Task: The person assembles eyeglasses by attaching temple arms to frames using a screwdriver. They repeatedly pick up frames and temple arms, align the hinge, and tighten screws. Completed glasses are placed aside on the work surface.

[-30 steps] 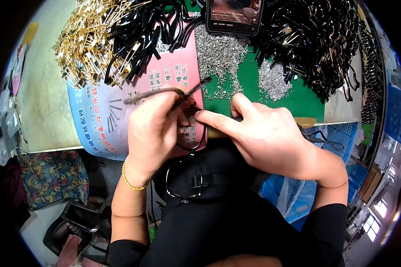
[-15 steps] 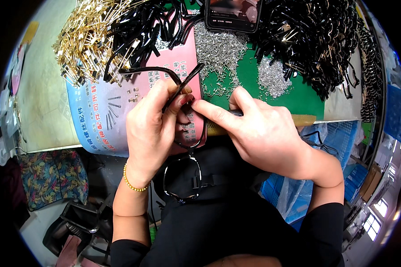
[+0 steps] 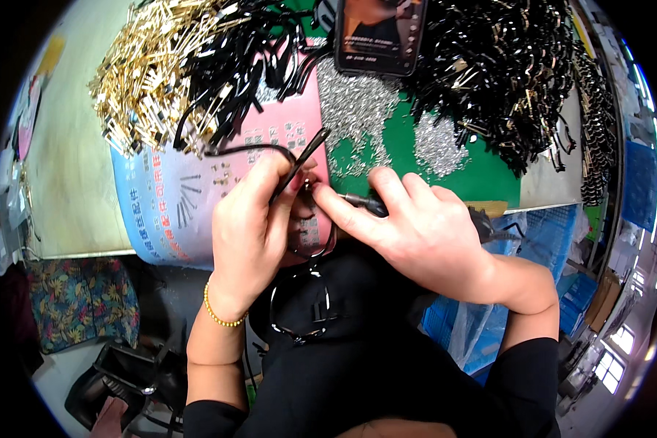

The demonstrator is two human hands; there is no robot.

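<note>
Since half a second ago, the black tool (image 3: 372,205) has slid leftward, baring a thin metal shaft aimed at the glasses (image 3: 299,166). These are pinched in the fingers of the left hand (image 3: 247,226), their crossed arms rising above the knuckles, a lens rim hanging below the counter edge. The right hand (image 3: 438,241) grasps the tool, forefinger tip just beside the left thumb. Beyond lie small metal pieces (image 3: 354,109) and a phone (image 3: 378,40) on the counter (image 3: 77,208).
</note>
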